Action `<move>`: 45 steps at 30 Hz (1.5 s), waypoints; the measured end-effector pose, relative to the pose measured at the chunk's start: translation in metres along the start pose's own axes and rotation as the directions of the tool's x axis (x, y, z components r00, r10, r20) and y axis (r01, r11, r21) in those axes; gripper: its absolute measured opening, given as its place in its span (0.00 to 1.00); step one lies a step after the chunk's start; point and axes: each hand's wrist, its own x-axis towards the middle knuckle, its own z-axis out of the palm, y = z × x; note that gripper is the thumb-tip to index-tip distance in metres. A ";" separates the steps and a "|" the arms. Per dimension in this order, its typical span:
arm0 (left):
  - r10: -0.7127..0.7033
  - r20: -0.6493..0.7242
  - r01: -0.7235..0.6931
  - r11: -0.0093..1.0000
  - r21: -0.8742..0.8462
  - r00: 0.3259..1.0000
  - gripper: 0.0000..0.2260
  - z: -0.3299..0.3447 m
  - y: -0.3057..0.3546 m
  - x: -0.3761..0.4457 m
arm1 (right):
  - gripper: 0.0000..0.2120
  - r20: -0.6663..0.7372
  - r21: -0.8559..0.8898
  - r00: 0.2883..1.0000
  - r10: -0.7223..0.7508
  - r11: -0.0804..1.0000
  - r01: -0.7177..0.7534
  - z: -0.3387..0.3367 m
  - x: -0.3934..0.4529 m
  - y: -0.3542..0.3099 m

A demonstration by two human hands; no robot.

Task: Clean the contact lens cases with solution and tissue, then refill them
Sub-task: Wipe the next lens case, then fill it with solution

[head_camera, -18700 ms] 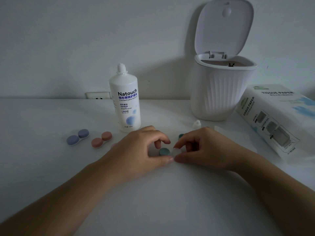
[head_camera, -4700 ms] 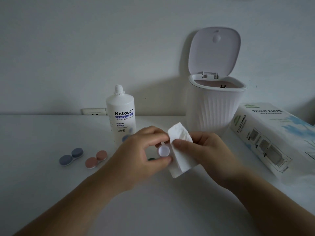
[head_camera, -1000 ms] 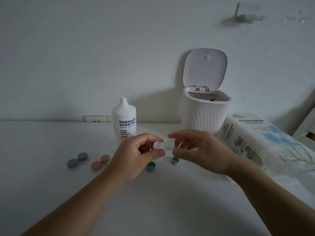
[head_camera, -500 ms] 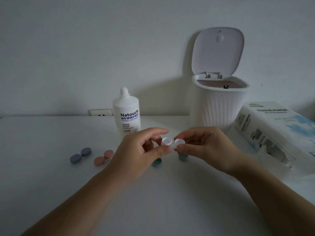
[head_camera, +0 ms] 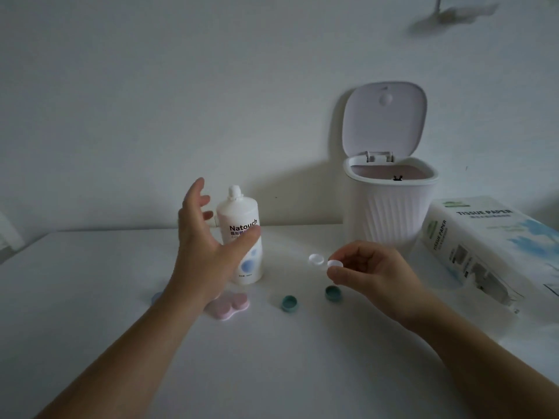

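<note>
My right hand (head_camera: 372,273) pinches the white two-cup lens case (head_camera: 325,261) by its right cup and holds it above the table. Its two teal caps (head_camera: 289,303) (head_camera: 333,293) lie on the table below. My left hand (head_camera: 205,237) is spread, fingers straight, just in front of the white Natouch solution bottle (head_camera: 243,234), thumb across its label; the fingers do not close round it. A pink lens case (head_camera: 228,306) lies by my left wrist. A blue case (head_camera: 156,297) is mostly hidden behind that wrist.
A white ribbed bin (head_camera: 390,204) with its lid up stands at the back right. A tissue paper pack (head_camera: 490,246) lies at the far right. The white table (head_camera: 90,282) meets the wall close behind the bottle.
My left hand has let go of the white case and moved left and up to the solution bottle. My right hand now holds the case alone. The camera has tilted up.
</note>
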 end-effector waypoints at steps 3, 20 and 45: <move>-0.205 0.208 0.197 0.979 0.060 0.956 0.50 -0.004 -0.006 0.005 | 0.04 0.019 0.020 0.999 0.032 0.999 -0.032 -0.003 0.002 0.004; -0.073 0.220 0.074 0.997 0.007 0.973 0.25 -0.009 -0.036 0.010 | 0.16 -0.020 -0.012 0.998 0.052 0.999 -0.052 0.000 0.000 -0.003; 0.255 0.350 -0.363 0.886 0.288 0.901 0.32 -0.020 -0.025 0.003 | 0.17 0.057 0.027 0.998 0.009 1.000 -0.010 0.002 -0.012 -0.019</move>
